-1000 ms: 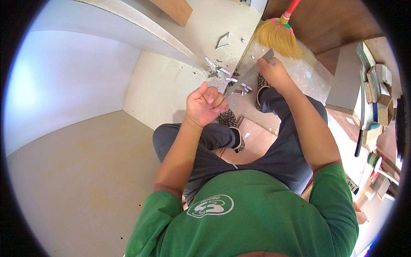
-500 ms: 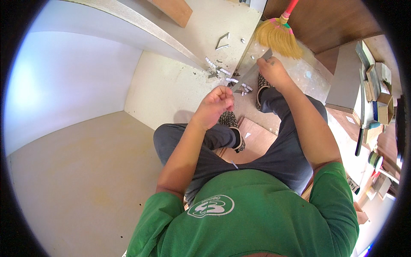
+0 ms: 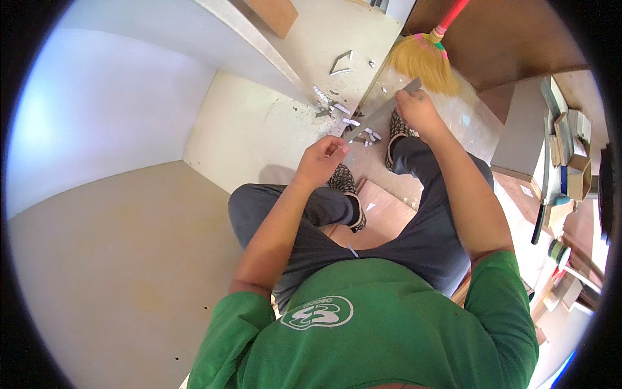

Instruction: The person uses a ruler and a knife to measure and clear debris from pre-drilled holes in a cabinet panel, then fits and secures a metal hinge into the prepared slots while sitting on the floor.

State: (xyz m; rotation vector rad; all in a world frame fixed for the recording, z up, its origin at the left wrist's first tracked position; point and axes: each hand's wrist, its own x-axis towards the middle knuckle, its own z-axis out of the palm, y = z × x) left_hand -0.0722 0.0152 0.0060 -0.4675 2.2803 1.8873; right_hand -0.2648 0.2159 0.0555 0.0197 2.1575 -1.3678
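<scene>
A thin, flat grey strip [image 3: 376,119] stretches at a slant between my two hands. One end is pinched in the fingers of my left hand [image 3: 321,161], above my left shoe. Toward the other end, my right hand [image 3: 418,111] grips the strip over my right shoe, and a short piece of it sticks out past the fingers. Beneath the strip, curled grey and white scraps [image 3: 339,108] lie scattered on the pale surface. A bent strip offcut [image 3: 339,63] lies farther off.
A straw broom [image 3: 421,61] with a red handle stands beyond my right hand. Upright at the left is a pale panel [image 3: 253,55]. Wood pieces, a long black-handled blade [image 3: 540,207] and a tape roll [image 3: 558,250] sit at the right. A wooden board [image 3: 379,211] lies between my legs.
My left hand has moved slightly left, with its fingers closer together, and more of the strip shows between the hands. The whole view has shifted a little.
</scene>
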